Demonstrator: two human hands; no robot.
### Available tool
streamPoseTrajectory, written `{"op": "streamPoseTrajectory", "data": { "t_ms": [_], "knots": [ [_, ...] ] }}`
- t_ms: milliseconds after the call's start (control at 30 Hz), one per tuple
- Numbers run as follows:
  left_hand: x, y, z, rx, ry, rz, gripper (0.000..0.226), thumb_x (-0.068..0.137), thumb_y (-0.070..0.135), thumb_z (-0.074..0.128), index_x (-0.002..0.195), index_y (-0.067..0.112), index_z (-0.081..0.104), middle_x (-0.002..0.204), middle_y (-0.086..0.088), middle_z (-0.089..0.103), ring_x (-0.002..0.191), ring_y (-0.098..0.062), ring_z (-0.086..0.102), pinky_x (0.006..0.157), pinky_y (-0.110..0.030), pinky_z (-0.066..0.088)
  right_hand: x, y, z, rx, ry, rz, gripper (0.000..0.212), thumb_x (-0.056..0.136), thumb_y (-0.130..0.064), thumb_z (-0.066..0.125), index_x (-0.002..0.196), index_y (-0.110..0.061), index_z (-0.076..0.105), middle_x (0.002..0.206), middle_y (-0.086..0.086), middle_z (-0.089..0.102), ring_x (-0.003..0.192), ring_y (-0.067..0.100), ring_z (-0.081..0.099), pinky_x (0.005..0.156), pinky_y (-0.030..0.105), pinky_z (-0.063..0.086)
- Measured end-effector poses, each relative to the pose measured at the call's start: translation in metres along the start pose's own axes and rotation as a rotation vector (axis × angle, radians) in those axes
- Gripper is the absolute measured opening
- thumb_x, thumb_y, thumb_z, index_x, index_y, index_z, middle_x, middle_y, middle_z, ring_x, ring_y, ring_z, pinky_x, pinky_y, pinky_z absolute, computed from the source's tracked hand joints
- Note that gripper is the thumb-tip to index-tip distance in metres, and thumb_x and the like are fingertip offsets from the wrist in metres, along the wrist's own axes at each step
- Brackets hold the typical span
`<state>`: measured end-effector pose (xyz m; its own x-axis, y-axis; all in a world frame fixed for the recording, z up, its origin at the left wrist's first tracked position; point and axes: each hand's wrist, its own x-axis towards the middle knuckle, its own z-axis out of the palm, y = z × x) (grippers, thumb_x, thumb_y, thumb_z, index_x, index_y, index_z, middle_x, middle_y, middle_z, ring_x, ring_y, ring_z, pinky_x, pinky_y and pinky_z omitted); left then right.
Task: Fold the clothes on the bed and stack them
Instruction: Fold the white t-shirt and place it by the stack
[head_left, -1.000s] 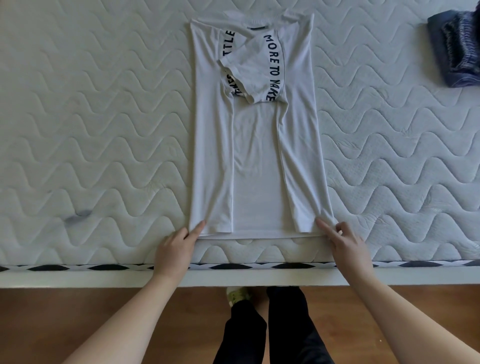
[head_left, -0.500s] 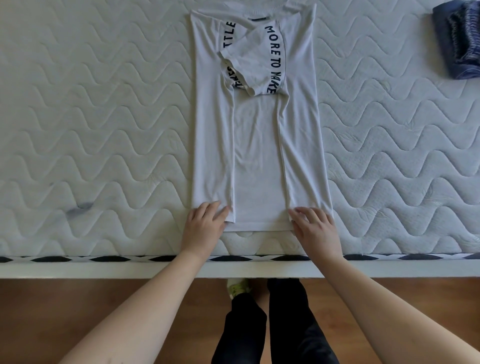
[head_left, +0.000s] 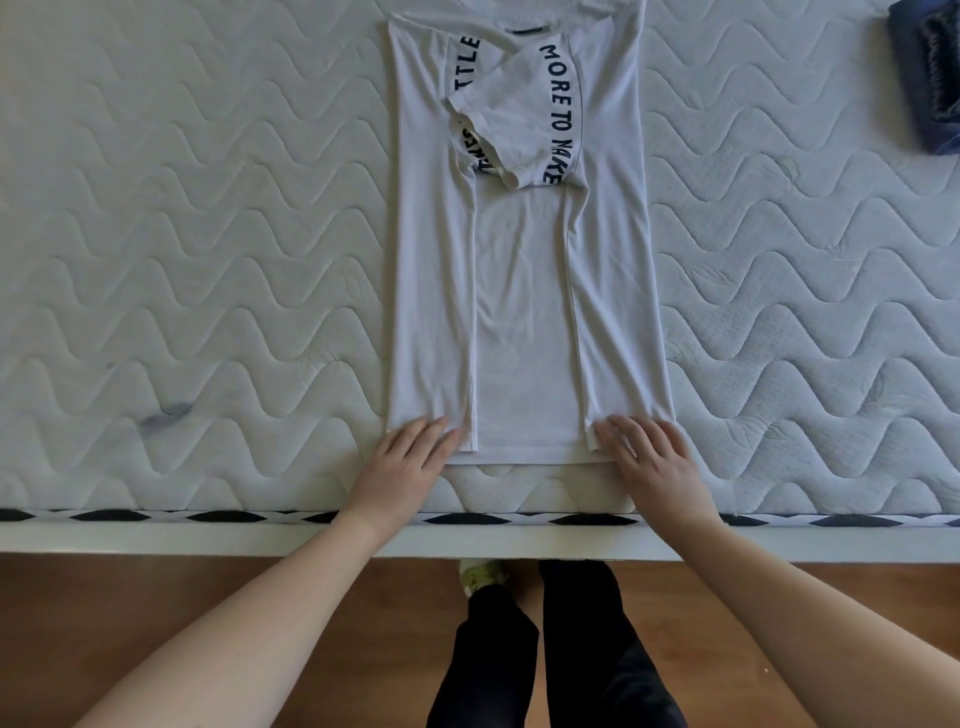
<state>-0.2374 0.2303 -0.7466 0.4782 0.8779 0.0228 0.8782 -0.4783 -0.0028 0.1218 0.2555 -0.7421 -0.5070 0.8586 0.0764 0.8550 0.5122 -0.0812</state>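
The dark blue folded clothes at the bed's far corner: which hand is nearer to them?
Right. The right hand lies on the white t-shirt's hem corner on the same side as the dark blue folded clothes; the left hand lies on the opposite corner.

Both bare forearms reach forward from the lower corners, angling inward. The left hand (head_left: 402, 467) lies flat, palm down, fingers together and extended. The right hand (head_left: 652, 465) lies likewise, its fingers slightly spread.
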Motion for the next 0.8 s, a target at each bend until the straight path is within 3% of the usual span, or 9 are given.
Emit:
{"op": "streamPoseTrajectory", "data": {
  "t_ms": [100, 200, 267, 367, 500, 600, 667, 700, 800],
  "knots": [
    [0.007, -0.003, -0.010, -0.012, 0.034, 0.033, 0.047, 0.082, 0.007, 0.040, 0.124, 0.013, 0.059, 0.123, -0.007, 0.064, 0.110, -0.028, 0.061, 0.087, -0.039, 0.052, 0.006, 0.009, -0.004, -0.031, 0.025, -0.038, 0.053, 0.084, -0.001, 0.038, 0.133, -0.009, 0.059, 0.124, 0.009, 0.058, 0.111, 0.031, 0.056, 0.102, 0.046, 0.040],
    [0.015, -0.007, -0.014, -0.051, 0.083, -0.013, 0.036, 0.079, 0.002, 0.049, 0.109, 0.015, 0.062, 0.107, -0.003, 0.066, 0.094, -0.025, 0.063, 0.078, -0.037, 0.054, 0.013, 0.011, -0.007, -0.008, 0.045, -0.021, 0.051, 0.081, 0.001, 0.035, 0.119, -0.007, 0.066, 0.112, 0.007, 0.064, 0.097, 0.030, 0.063, 0.095, 0.042, 0.044],
    [0.022, -0.010, -0.016, -0.109, 0.053, -0.055, 0.033, 0.073, -0.004, 0.056, 0.099, 0.013, 0.067, 0.093, -0.002, 0.067, 0.082, -0.024, 0.064, 0.070, -0.035, 0.054, 0.021, 0.012, -0.010, 0.022, 0.065, -0.003, 0.045, 0.078, 0.001, 0.037, 0.106, -0.007, 0.070, 0.100, 0.005, 0.069, 0.085, 0.029, 0.066, 0.090, 0.038, 0.046],
    [0.029, -0.013, -0.031, -0.184, -0.021, -0.078, 0.031, 0.068, -0.003, 0.049, 0.087, 0.012, 0.068, 0.078, -0.001, 0.064, 0.070, -0.024, 0.063, 0.058, -0.032, 0.054, 0.027, 0.014, -0.024, 0.071, 0.067, -0.012, 0.041, 0.075, -0.001, 0.037, 0.095, -0.007, 0.073, 0.088, 0.002, 0.072, 0.075, 0.027, 0.068, 0.083, 0.035, 0.050],
    [0.027, -0.012, -0.077, -0.225, -0.159, -0.107, 0.050, 0.042, -0.012, 0.076, 0.084, 0.014, 0.070, 0.075, 0.001, 0.064, 0.069, -0.022, 0.065, 0.043, -0.024, 0.048, 0.024, 0.014, -0.062, 0.128, 0.017, -0.009, 0.040, 0.064, 0.012, 0.056, 0.095, -0.007, 0.073, 0.088, 0.002, 0.073, 0.077, 0.027, 0.071, 0.067, 0.035, 0.058],
    [0.023, -0.010, -0.118, -0.205, -0.218, -0.114, 0.059, 0.034, -0.009, 0.082, 0.084, 0.020, 0.072, 0.074, 0.006, 0.063, 0.067, -0.017, 0.064, 0.037, -0.022, 0.044, 0.021, 0.006, -0.105, 0.132, -0.018, -0.010, 0.043, 0.069, 0.006, 0.042, 0.094, -0.010, 0.073, 0.086, 0.001, 0.073, 0.074, 0.026, 0.070, 0.062, 0.034, 0.057],
    [0.016, -0.005, -0.145, -0.206, -0.235, -0.098, 0.062, 0.033, -0.010, 0.081, 0.086, 0.022, 0.073, 0.071, 0.006, 0.062, 0.064, -0.017, 0.063, 0.036, -0.022, 0.044, 0.013, 0.000, -0.134, 0.125, -0.067, 0.015, 0.047, 0.058, 0.014, 0.061, 0.096, -0.012, 0.072, 0.086, -0.001, 0.073, 0.074, 0.025, 0.070, 0.060, 0.033, 0.057],
    [0.012, -0.003, -0.158, -0.219, -0.230, -0.084, 0.062, 0.036, -0.011, 0.078, 0.089, 0.021, 0.073, 0.071, 0.005, 0.062, 0.064, -0.018, 0.064, 0.038, -0.022, 0.045, 0.008, -0.003, -0.148, 0.130, -0.087, 0.018, 0.059, 0.046, 0.018, 0.073, 0.096, -0.013, 0.073, 0.086, -0.002, 0.073, 0.073, 0.024, 0.070, 0.060, 0.032, 0.056],
    [-0.001, 0.008, -0.199, -0.303, -0.215, -0.105, 0.058, 0.048, -0.011, 0.074, 0.095, 0.023, 0.072, 0.076, 0.005, 0.064, 0.069, -0.019, 0.066, 0.046, -0.023, 0.048, -0.011, -0.012, -0.191, 0.153, -0.089, 0.065, 0.071, 0.032, 0.018, 0.084, 0.094, -0.015, 0.075, 0.085, -0.005, 0.073, 0.071, 0.020, 0.070, 0.059, 0.027, 0.055]
  ]
}}
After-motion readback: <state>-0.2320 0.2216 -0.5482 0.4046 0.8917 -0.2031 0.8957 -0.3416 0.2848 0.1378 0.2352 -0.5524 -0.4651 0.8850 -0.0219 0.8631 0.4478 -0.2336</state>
